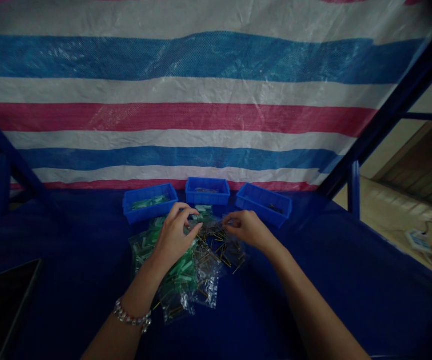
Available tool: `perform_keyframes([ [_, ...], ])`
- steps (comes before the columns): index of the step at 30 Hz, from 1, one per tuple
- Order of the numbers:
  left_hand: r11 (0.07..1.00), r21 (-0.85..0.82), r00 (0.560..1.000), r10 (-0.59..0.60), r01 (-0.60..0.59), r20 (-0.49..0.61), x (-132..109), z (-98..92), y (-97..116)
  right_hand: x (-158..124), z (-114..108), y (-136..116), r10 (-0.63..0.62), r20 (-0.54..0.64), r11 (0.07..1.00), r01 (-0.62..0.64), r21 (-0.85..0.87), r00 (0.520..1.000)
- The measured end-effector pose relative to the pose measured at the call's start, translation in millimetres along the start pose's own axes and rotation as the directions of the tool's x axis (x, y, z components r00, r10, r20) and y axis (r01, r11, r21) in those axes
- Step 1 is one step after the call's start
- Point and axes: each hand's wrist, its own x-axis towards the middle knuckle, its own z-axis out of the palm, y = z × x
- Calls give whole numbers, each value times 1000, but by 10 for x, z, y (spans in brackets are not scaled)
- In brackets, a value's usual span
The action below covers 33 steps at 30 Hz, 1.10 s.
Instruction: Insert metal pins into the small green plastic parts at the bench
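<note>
My left hand (176,235), with a beaded bracelet (132,316) at the wrist, reaches over a heap of green plastic pieces (180,272). Its thumb and fingers curve apart, and no object shows between them. My right hand (248,227) is closed in a pinch above several thin dark and brass-coloured pins (221,248). Whatever its fingertips hold is too small and dim to make out. Small clear plastic bags (210,285) lie among the pins and green pieces, some with pins inside.
Three blue bins stand behind the heap: a left bin (133,216) with green pieces, a middle bin (207,199), and a right bin (263,210) with small dark items. A dark flat device (6,305) lies at the left. Behind hangs a striped sheet (186,117) between blue frame bars (383,127).
</note>
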Motion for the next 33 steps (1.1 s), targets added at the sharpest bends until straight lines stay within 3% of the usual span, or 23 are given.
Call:
perform_keyframes([
  [3, 1000, 1, 1000, -3, 3, -3, -1, -2, 11, -44, 120, -143, -31, 119, 994, 44, -104, 992],
  [6, 1000, 11, 1000, -11, 11, 4, -3, -3, 13, -71, 208, -189, 0, 165, 976, 36, -215, 986],
  [14, 1000, 5, 1000, 6, -6, -5, -1, -4, 2, -60, 237, -192, 24, 162, 967, 18, -254, 986],
  [16, 1000, 9, 1000, -2, 2, 4, -2, -6, 10, -47, 206, -195, 12, 149, 989, 10, -150, 989],
  [19, 1000, -1, 1000, -1, 1, 18, -6, -2, 26, -16, 154, -205, -58, 90, 986, 43, 164, 994],
  [22, 999, -39, 999, 28, -27, 40, -15, 16, 33, 12, 131, -220, -73, -15, 861, 70, 504, 997],
  [25, 996, -68, 996, 61, -57, 68, -23, 37, 31, 23, 136, -230, -21, -47, 680, 49, 732, 999],
  [29, 994, -71, 995, 83, -79, 63, -22, 42, 40, 21, 152, -230, 37, -7, 510, -13, 860, 999],
  [33, 995, -65, 996, 81, -78, 33, -8, 24, 62, 20, 165, -226, 64, 12, 446, -39, 894, 998],
])
